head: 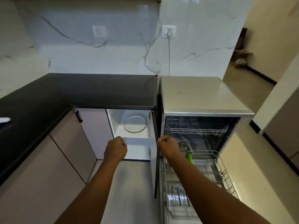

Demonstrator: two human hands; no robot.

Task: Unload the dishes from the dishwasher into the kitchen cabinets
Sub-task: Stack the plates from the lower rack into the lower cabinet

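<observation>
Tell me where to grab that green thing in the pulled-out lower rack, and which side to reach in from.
Take the green item by its upper end, from above. It stands tilted near the back of the lower rack, rising above the wires, so the top is the free part; its lower part sits among the wires. The right hand is nearest and is closed with nothing visible in it. What the item is cannot be told.

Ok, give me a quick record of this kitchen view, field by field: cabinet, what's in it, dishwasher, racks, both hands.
cabinet: door swung open, under the black countertop
cabinet contents: one round plate on the upper shelf
dishwasher: open, right of the cabinet
lower rack: pulled out, a green item in it
upper rack: pushed in
left hand: closed fist, holding nothing visible
right hand: closed fist by the cabinet door edge
</observation>
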